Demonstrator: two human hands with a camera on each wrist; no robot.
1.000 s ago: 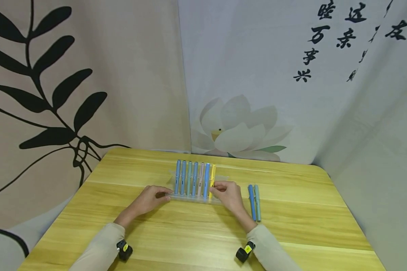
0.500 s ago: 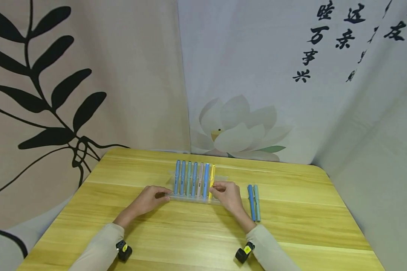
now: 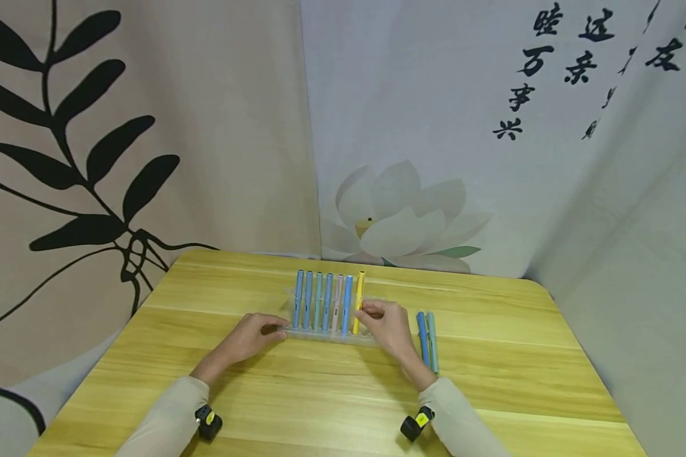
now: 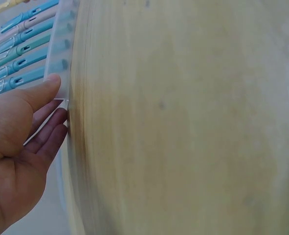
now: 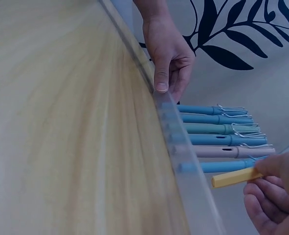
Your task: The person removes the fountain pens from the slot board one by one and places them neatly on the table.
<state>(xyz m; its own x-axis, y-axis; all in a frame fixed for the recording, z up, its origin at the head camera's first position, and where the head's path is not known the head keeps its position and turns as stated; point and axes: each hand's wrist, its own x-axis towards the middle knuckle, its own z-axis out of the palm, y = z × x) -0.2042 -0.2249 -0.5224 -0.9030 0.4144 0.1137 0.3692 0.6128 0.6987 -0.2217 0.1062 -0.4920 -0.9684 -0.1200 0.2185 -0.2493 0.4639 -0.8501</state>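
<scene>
My right hand [image 3: 390, 325] pinches a yellow pen [image 3: 359, 301] between thumb and fingers at the right of a row of upright pens. In the right wrist view the lower end of the yellow pen [image 5: 234, 177] shows free of the clear pen stand [image 5: 195, 181]. My left hand [image 3: 257, 337] holds the left end of that stand [image 3: 331, 336], thumb on top in the left wrist view. Several blue pens [image 3: 298, 298], a green pen [image 3: 318, 301] and a pale pink pen [image 3: 336, 304] stand in it.
A blue pen [image 3: 423, 339] and a green pen [image 3: 432, 343] lie side by side on the wooden table [image 3: 320, 400], right of my right hand. Behind the table's far edge hangs a printed curtain [image 3: 411, 127].
The yellow pen has risen a little, and my right hand has moved slightly up and right with it. My left hand and the stand have stayed in place.
</scene>
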